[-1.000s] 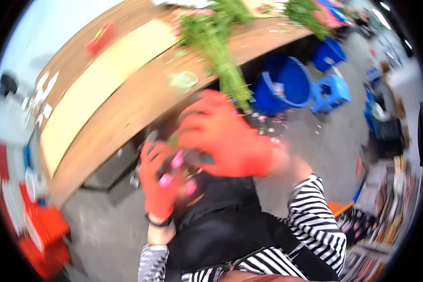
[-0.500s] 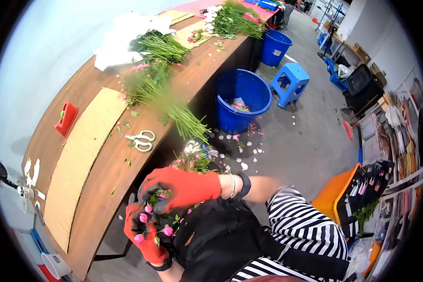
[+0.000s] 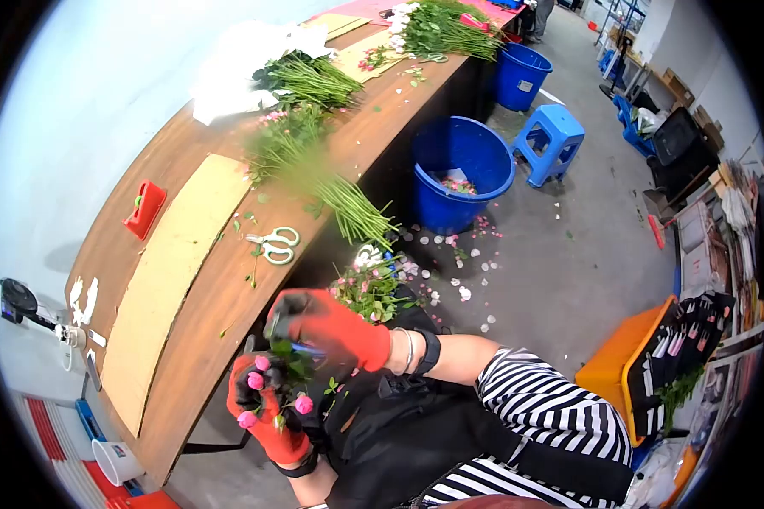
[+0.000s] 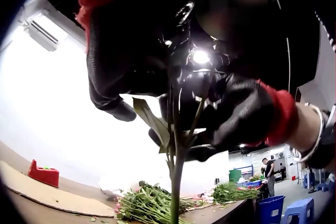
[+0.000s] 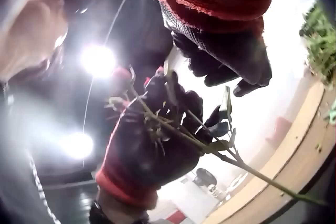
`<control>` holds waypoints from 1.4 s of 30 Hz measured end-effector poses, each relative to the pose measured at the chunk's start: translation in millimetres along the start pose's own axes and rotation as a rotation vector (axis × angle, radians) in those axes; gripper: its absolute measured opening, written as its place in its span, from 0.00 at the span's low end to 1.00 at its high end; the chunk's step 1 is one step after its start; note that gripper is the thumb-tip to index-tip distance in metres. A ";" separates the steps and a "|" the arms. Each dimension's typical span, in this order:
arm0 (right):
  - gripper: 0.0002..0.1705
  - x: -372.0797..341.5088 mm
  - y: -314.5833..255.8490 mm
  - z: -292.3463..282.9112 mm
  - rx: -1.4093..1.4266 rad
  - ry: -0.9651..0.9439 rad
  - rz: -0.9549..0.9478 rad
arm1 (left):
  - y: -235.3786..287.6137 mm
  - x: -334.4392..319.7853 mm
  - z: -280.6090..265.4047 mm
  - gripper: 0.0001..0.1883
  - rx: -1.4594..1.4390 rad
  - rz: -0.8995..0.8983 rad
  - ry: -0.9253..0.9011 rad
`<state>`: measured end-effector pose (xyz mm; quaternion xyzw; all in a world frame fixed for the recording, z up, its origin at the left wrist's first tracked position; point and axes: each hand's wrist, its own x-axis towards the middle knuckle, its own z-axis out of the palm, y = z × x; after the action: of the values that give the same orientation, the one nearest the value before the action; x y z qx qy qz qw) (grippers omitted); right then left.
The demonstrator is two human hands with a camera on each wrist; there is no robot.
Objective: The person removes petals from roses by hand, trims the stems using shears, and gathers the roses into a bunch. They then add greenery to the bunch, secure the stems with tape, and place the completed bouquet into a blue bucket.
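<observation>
My left hand (image 3: 267,407), in a red glove with a black palm, grips a rose stem. Several pink rose buds (image 3: 303,405) hang out around its fingers and wrist. In the right wrist view the thin green rose stem (image 5: 252,172) slants out of that hand, with a few leaves (image 5: 218,145) along it. My right hand (image 3: 339,327), gloved alike, is just above the left, blurred in the head view. Its fingers (image 5: 210,69) are loosely bent and stand apart from the stem. In the left wrist view a long leaf (image 4: 152,121) branches off the stem.
White-handled scissors (image 3: 276,246) lie on the wooden table (image 3: 229,293) beside a cardboard strip (image 3: 178,280), a red tape dispenser (image 3: 146,209) and flower bundles (image 3: 356,208). More roses (image 3: 369,293) stand low by my knees. A blue bucket (image 3: 450,204) and blue stool (image 3: 552,140) are beyond.
The head view has swung toward the table and steadied. My right hand has lifted off the left hand, up and to the right, while the left keeps the rose stem.
</observation>
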<state>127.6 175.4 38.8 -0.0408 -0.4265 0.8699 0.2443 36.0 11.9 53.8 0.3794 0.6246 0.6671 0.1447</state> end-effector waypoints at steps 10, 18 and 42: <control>0.46 -7.5 35.3 -26.0 -1.106 -0.338 -0.177 | -15.9 61.5 -66.7 0.23 -0.958 0.073 -0.084; 0.26 -21.8 59.6 -94.0 -0.703 -0.099 0.122 | -50.8 132.5 -162.6 0.22 -1.085 0.004 -0.253; 0.38 115.4 26.8 -203.4 -1.894 0.381 -0.244 | -274.4 154.6 -38.5 0.35 1.080 -0.163 0.056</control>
<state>72.8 361.5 -94.4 -0.3161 -0.9042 0.1140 0.2637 -171.2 136.0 -152.0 0.3323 0.9093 0.2477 -0.0362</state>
